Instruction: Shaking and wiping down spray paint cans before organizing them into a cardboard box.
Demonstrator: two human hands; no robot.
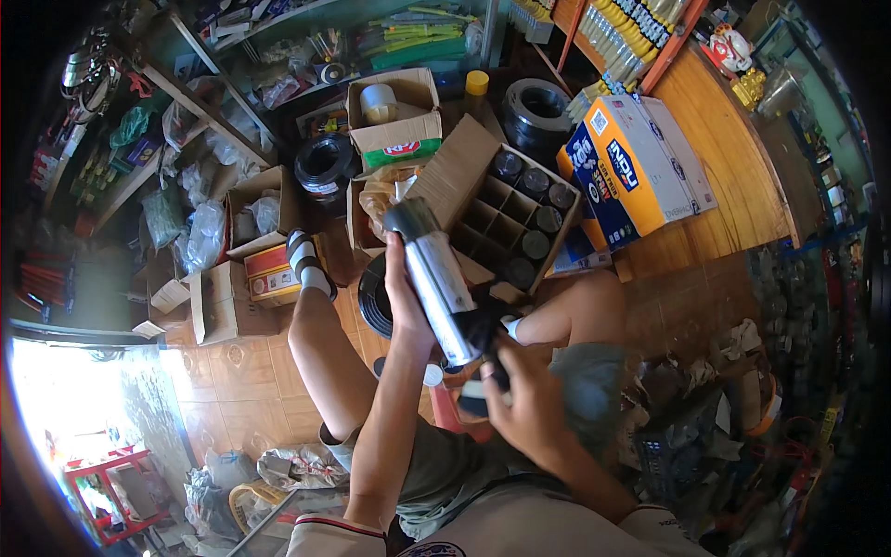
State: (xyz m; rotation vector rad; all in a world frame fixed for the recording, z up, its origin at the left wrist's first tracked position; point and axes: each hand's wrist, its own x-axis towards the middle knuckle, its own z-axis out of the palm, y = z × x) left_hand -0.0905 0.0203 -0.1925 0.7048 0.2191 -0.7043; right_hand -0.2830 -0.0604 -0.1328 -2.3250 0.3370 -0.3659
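Note:
My left hand grips a silver spray paint can with a dark cap, held tilted over my lap. At the can's lower end, my right hand is closed on a dark object with a pale part, blurred; it may be a handheld tool or a cloth-wrapped thing. Black material lies against the can there. Beyond the hands an open cardboard carton with dividers holds several dark-capped cans along its right side, while other compartments hold nothing visible.
A spray paint carton rests on the wooden bench at right. Coiled black hose and an open box stand behind. A red stool is below my hands. Small boxes and bagged goods line the left; clutter covers the lower right floor.

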